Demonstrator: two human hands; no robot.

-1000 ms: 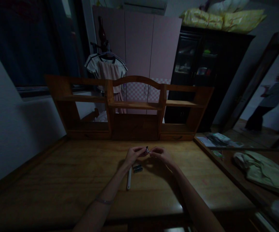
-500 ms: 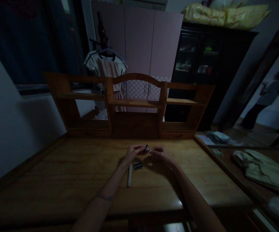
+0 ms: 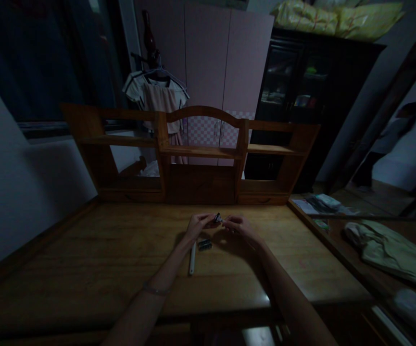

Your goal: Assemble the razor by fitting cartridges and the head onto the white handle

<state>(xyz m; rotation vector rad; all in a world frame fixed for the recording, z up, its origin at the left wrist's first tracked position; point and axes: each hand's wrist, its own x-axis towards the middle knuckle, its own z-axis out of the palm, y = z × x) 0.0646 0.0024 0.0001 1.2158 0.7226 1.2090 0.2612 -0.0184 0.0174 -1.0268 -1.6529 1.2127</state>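
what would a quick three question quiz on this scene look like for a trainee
1. True or false: the left hand grips a small object above the wooden desk.
2. Which of the person's arms wears the band? A) left B) right C) both
3. How many small dark cylinders lie beside the white strip?

Key: 1. True. 2. A. 3. Two.
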